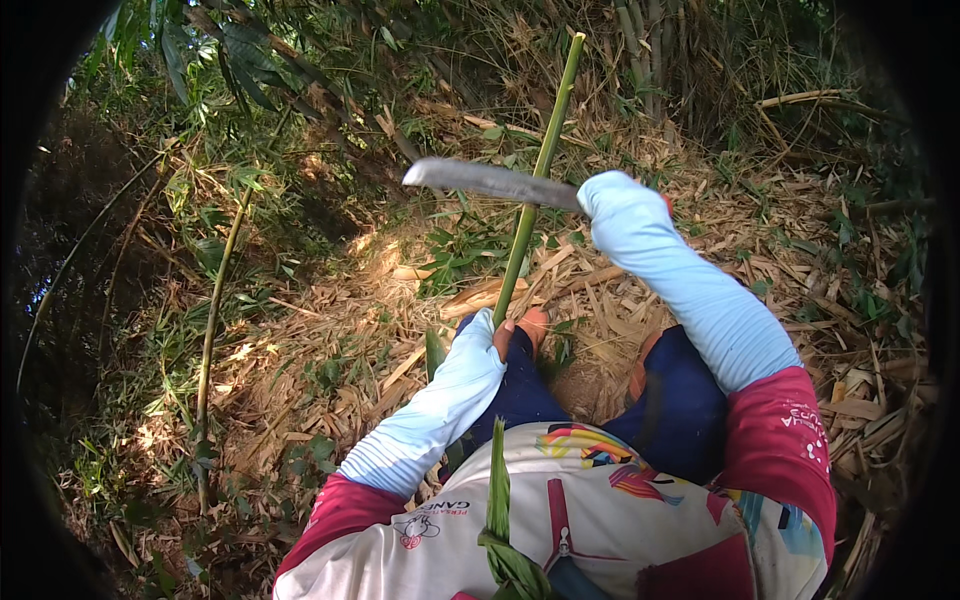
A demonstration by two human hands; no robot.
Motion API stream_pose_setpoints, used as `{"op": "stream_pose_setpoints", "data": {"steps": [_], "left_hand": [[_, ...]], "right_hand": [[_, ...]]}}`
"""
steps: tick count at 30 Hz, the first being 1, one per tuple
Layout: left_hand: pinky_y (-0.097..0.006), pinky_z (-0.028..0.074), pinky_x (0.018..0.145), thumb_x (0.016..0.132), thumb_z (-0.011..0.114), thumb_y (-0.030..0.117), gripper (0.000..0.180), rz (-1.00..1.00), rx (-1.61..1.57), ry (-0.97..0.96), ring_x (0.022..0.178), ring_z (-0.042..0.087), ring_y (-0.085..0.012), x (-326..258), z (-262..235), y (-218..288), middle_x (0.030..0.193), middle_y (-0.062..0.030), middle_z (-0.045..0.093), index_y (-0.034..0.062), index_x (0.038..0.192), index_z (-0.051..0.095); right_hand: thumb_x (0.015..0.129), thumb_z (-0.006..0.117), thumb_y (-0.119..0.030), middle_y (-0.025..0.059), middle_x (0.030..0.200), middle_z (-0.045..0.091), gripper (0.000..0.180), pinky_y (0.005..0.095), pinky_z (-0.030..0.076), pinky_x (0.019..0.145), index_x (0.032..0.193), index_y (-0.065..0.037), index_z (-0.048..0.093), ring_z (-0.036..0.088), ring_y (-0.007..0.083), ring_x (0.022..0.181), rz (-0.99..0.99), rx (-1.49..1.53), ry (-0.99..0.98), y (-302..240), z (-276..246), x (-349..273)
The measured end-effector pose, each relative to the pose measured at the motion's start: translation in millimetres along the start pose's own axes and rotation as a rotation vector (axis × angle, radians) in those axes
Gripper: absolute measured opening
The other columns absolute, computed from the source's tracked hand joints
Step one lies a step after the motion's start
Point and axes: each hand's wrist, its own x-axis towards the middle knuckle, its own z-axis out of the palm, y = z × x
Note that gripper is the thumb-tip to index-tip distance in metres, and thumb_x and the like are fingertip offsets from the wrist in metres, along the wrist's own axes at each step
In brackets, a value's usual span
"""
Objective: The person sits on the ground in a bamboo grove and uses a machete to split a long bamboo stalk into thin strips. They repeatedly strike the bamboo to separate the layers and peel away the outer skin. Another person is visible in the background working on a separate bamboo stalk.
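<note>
Head view looks down on a person crouched on a forest floor (330, 330) thick with dry bamboo leaves and husks. Left hand (503, 338), mostly covered by a pale blue sleeve, is clamped around the lower part of a thin green bamboo stalk (543, 160), and that stalk runs up and slightly right from the grip toward the top of the picture, its cut end showing pale. Right hand (612, 200), also wrapped in pale blue sleeve, is closed on the handle of a long grey blade (490, 180); the handle itself is hidden inside the grip. Blade lies nearly level, pointing to the person's left, and it crosses the stalk about midway up; whether the edge is touching the stalk or just in front of it, I cannot tell. Dark blue trousers (680, 410) show between the arms, with an orange sandal (535, 325) just beside the left hand at the foot of the stalk. A twisted green leaf strip (500, 500) hangs over the white patterned shirt at the lower edge. Another slim bamboo stem (212, 320) stands well apart on the left, among green undergrowth.
</note>
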Motion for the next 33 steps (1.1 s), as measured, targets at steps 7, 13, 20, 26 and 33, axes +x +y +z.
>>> {"op": "stream_pose_setpoints", "data": {"steps": [7,13,20,26,33], "left_hand": [[-0.027,0.041,0.074,0.102,0.051,0.025,0.026,-0.047,-0.005,0.056,0.079,0.047,-0.0105,-7,2,-27,0.083,-0.0015,0.054,0.0021,0.115,0.056],[-0.026,0.04,0.071,0.102,0.051,0.026,0.024,-0.099,-0.154,-0.066,0.077,0.044,-0.0093,-18,-13,-1,0.082,0.0025,0.051,0.0034,0.108,0.055],[-0.032,0.044,0.094,0.098,0.054,0.029,0.045,-0.043,-0.587,-0.237,0.104,0.056,-0.0194,-8,-10,-4,0.114,-0.0111,0.058,0.0,0.132,0.046],[-0.036,0.042,0.106,0.096,0.055,0.029,0.06,0.029,-0.898,-0.314,0.12,0.057,-0.0255,5,0,-12,0.132,-0.0185,0.055,-0.0023,0.144,0.037],[-0.028,0.051,0.078,0.089,0.061,0.036,0.057,-0.012,-0.897,-0.199,0.086,0.062,-0.0144,1,0,5,0.096,-0.0096,0.065,-0.0033,0.128,0.047]], "right_hand": [[0.074,0.067,-0.008,0.0159,0.088,0.071,0.019,0.0364,0.054,0.069,0.093,-0.009,0.07,0.069,0.0335,0.086,-0.042,-0.028,0.073,-21,-45,-22],[0.074,0.07,-0.01,0.0129,0.098,0.071,0.022,0.0388,0.053,0.076,0.096,-0.01,0.07,0.067,0.0325,0.097,-0.019,-0.043,-0.285,-43,-39,-26],[0.071,0.066,-0.004,0.0181,0.081,0.068,0.015,0.0387,0.054,0.07,0.085,-0.008,0.069,0.068,0.0351,0.079,-0.22,-0.035,-0.09,-57,-32,-51],[0.07,0.063,-0.002,0.0192,0.079,0.067,0.013,0.0388,0.054,0.065,0.082,-0.005,0.068,0.069,0.036,0.081,-0.298,-0.051,-0.049,-64,-43,-67],[0.069,0.066,-0.003,0.0169,0.077,0.067,0.012,0.0386,0.055,0.065,0.081,-0.007,0.068,0.069,0.0339,0.078,-0.282,0.03,0.089,-43,-43,-60]]}}
